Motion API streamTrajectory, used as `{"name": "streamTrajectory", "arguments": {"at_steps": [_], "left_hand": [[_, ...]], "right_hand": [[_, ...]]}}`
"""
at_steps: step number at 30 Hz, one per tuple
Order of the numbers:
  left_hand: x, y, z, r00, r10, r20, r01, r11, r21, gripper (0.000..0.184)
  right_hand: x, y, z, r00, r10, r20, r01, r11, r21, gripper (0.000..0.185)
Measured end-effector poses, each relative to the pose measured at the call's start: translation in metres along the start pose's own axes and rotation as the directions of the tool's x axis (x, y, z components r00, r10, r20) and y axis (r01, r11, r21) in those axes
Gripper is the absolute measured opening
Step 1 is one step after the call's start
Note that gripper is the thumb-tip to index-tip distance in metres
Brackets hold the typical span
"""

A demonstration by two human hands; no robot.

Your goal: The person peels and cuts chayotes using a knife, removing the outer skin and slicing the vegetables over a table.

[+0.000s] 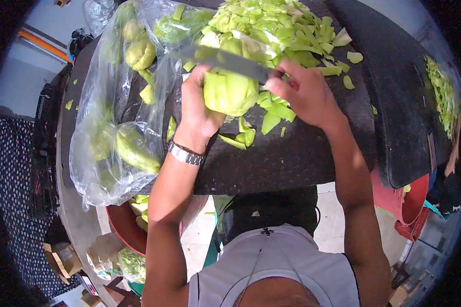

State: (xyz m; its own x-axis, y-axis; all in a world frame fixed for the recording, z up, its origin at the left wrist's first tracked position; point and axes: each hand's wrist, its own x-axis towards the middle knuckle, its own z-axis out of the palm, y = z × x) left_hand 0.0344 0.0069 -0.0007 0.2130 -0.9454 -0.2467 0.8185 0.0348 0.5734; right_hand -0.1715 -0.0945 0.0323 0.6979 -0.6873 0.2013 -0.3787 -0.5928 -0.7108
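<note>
My left hand [194,105] is wrapped around the side of a pale green, largely peeled chayote [230,94] with flat cut facets. In my right hand [308,94] is a knife [238,65], its handle inside the closed fingers. The blade points left across the top of the chayote and is smeared by motion. Several strips of green peel [274,115] lie on the dark table just under and right of the chayote. Behind the knife rises a large heap of peelings [271,25].
A clear plastic bag [95,163] with several chayotes [137,148] covers the table's left side. Below the left edge stands a red tub [125,227] with green pieces. At right are another dark table [394,112] with peelings [442,94], a red bucket [404,202] and another person's arm [453,153].
</note>
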Motion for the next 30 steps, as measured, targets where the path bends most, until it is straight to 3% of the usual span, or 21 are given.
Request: {"name": "streamTrajectory", "arguments": {"at_steps": [1, 2, 3, 7, 11, 16, 23, 26, 29, 30], "left_hand": [[0.002, -0.001, -0.005, 0.999, 0.034, -0.004, -0.034, 0.999, -0.020, 0.053], [0.003, 0.003, -0.010, 0.997, -0.073, 0.024, 0.074, 0.997, -0.021, 0.043], [0.002, 0.001, -0.003, 0.993, -0.083, 0.083, 0.091, 0.991, -0.097, 0.044], [-0.004, -0.002, 0.007, 0.997, -0.030, 0.072, 0.040, 0.989, -0.145, 0.046], [0.000, -0.006, -0.008, 0.990, 0.041, 0.132, -0.037, 0.999, -0.032, 0.047], [-0.003, -0.002, 0.005, 0.985, -0.044, 0.164, 0.075, 0.978, -0.192, 0.046], [0.001, -0.002, -0.001, 0.984, -0.050, 0.172, 0.082, 0.979, -0.189, 0.045], [0.000, -0.005, -0.005, 0.996, 0.033, 0.080, -0.028, 0.998, -0.059, 0.044], [-0.005, 0.000, 0.004, 0.984, -0.091, 0.154, 0.115, 0.980, -0.161, 0.043], [-0.006, -0.001, 0.008, 0.989, -0.070, 0.129, 0.086, 0.988, -0.128, 0.044]], "right_hand": [[-0.002, -0.003, 0.001, 0.999, -0.035, 0.012, 0.035, 0.999, -0.015, 0.042], [-0.004, -0.004, 0.005, 0.995, -0.099, 0.009, 0.099, 0.994, -0.040, 0.041], [-0.006, -0.002, 0.011, 0.987, -0.162, 0.006, 0.162, 0.985, -0.063, 0.041], [-0.008, -0.001, 0.017, 0.951, -0.308, 0.032, 0.309, 0.938, -0.158, 0.045], [-0.010, -0.002, 0.018, 0.940, -0.337, 0.046, 0.340, 0.921, -0.192, 0.052], [-0.011, -0.004, 0.018, 0.918, -0.395, 0.049, 0.396, 0.897, -0.195, 0.056], [-0.011, -0.003, 0.023, 0.933, -0.359, 0.012, 0.353, 0.911, -0.212, 0.063], [-0.007, 0.005, 0.020, 0.940, -0.340, -0.024, 0.326, 0.919, -0.222, 0.059], [-0.005, 0.013, 0.012, 0.963, -0.263, -0.052, 0.243, 0.939, -0.243, 0.052], [-0.005, 0.011, 0.009, 0.969, -0.245, -0.043, 0.229, 0.945, -0.233, 0.050]]}}
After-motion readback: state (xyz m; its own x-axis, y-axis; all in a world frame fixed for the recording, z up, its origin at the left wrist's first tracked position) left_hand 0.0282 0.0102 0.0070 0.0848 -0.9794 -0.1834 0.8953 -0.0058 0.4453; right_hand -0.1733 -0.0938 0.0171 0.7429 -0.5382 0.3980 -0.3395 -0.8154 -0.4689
